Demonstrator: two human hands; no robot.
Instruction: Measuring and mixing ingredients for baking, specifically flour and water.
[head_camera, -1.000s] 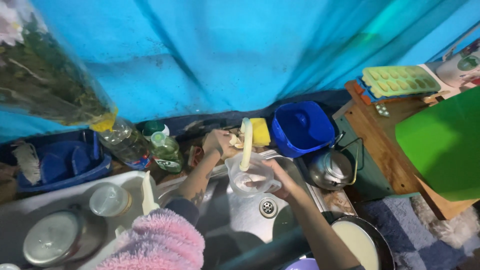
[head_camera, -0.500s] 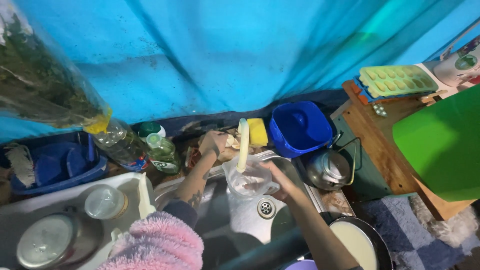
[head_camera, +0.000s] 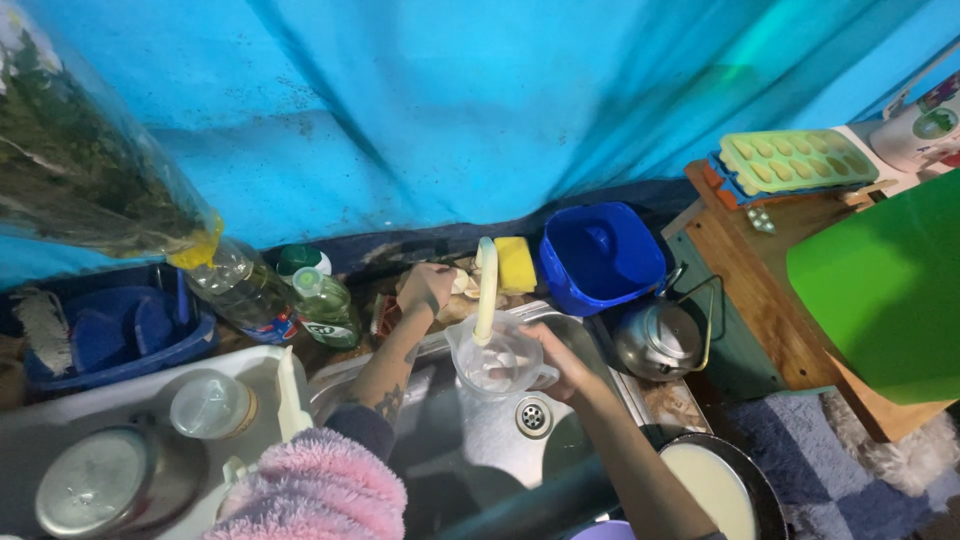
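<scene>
Right at the middle of the scene, a clear plastic jug (head_camera: 495, 362) sits under the spout of a pale tap (head_camera: 485, 290), held above the steel sink (head_camera: 440, 440) just up from the round drain (head_camera: 533, 416). The right hand (head_camera: 560, 362) wraps its fingers around the jug's handle side and grips it, the forearm running down toward the lower edge of the view. The left hand (head_camera: 427, 288) is closed over the tap's knob at the back of the sink, just left of the spout, its forearm showing a dark tattoo above a fluffy pink sleeve (head_camera: 310, 490). Whether water is running into the jug I cannot tell. Just behind the tap lies a yellow sponge (head_camera: 516, 264), and beside that stands a blue plastic tub (head_camera: 600, 255). A metal kettle (head_camera: 655, 340) rests to the right of the sink, near a wooden table (head_camera: 760, 290) that carries a pale green ice tray (head_camera: 795, 160). A bright green board (head_camera: 885, 290) leans over the table's near end. Left of the tap stand a green dish soap bottle (head_camera: 325, 310) and a clear bottle (head_camera: 240, 290), with a blue basket (head_camera: 110, 335) further left. A white drain rack (head_camera: 40, 430) at the lower left holds a steel pot lid (head_camera: 95, 490) and a clear lidded jar (head_camera: 210, 405). A blue tarp (head_camera: 480, 110) hangs behind everything.
</scene>
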